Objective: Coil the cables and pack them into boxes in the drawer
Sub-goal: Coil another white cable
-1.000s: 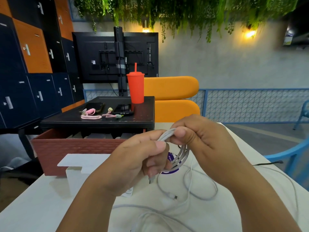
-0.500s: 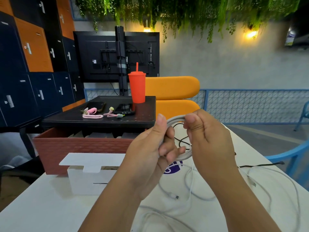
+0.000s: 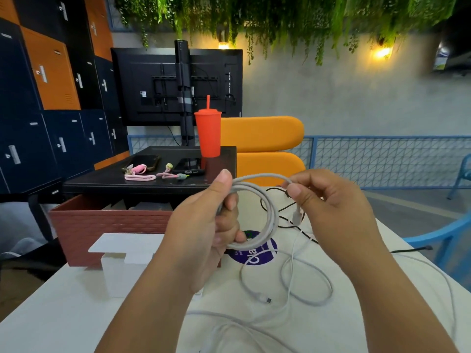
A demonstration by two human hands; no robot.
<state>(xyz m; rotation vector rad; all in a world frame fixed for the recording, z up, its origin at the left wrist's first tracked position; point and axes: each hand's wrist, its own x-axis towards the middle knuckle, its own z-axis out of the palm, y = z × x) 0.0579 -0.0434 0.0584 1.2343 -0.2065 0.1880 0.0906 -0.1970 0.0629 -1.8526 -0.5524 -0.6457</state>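
white cable point(image 3: 265, 200); red tumbler point(image 3: 208, 135); brick-patterned reddish-brown drawer point(image 3: 112, 228); pink cords point(image 3: 139, 177); purple sticker point(image 3: 257, 253) on white desk point(image 3: 76, 314)

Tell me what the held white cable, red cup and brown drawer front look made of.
White cable: matte, faintly textured jacket, probably braided fabric or rubber.
Red cup: matte plastic, uniform colour, moulded lid and straw.
Brown drawer front: brick-like embossed pattern, likely plastic or laminate.

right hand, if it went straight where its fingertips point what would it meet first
Likely the coiled white fabric cable that the left hand holds, just leftward of the right hand; depth is unclear.
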